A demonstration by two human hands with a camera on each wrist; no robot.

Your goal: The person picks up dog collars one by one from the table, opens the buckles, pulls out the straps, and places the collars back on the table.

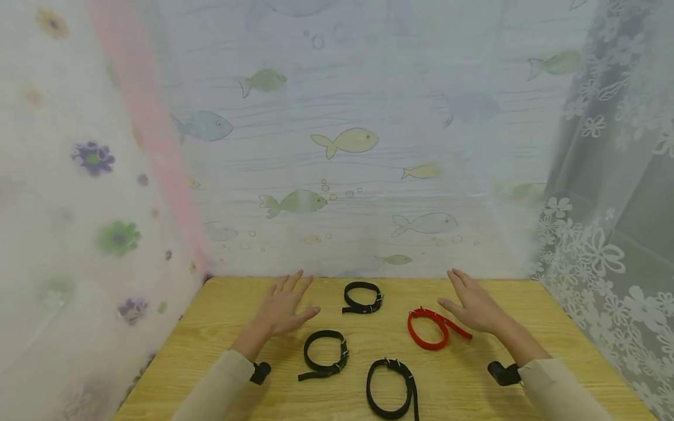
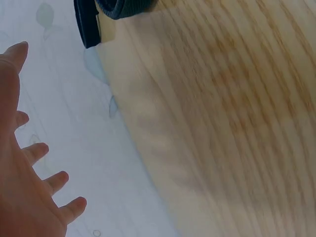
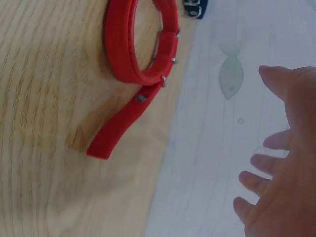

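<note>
Several buckled collars lie in loops on the wooden table. A red collar (image 1: 427, 345) is at the right, its tail stretching toward my right hand (image 1: 476, 307). That hand hovers with fingers extended, holding nothing. My left hand (image 1: 281, 307) is spread above the table's left half, also holding nothing. Nearest to it is a dark collar (image 1: 307, 354) with a silver buckle. Another dark collar (image 1: 347, 298) lies at the back between the hands, and a black collar (image 1: 370, 392) sits at the front. The right wrist view shows the red collar (image 3: 118, 44) with its metal fittings close up.
The wooden table (image 1: 210, 327) ends at a pale fish-print curtain (image 1: 347, 175) behind. A flower-patterned sheet (image 1: 63, 234) hangs at the left, and a lace curtain (image 1: 595, 257) at the right. Black wrist cameras (image 1: 502, 373) sit under both cuffs.
</note>
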